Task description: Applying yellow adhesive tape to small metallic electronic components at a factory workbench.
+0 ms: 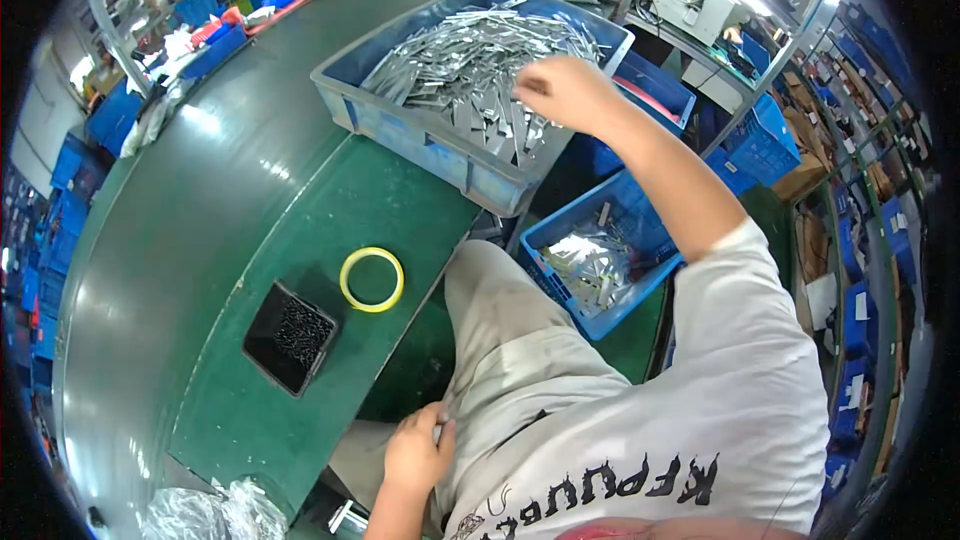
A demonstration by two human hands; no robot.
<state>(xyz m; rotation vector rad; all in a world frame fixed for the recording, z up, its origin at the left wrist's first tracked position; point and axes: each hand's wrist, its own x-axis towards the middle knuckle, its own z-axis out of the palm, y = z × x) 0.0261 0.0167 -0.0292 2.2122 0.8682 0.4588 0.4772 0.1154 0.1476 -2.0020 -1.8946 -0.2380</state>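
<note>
Your left hand (415,455) rests at the lower middle of the frame, fingers curled loosely against your trouser leg, holding nothing I can see. Upper centre, the big blue bin (400,120) on the green bench (350,200) is heaped with thin, shiny metal strips (470,55). Your right hand (565,90) hovers over that heap, fingers bunched; whether they pinch a strip I cannot tell. Those strips look sharp-edged and tangled, so I judge a hasty grab could nick you or drag extras over the rim toward the smaller blue bin (630,215) below.
</note>
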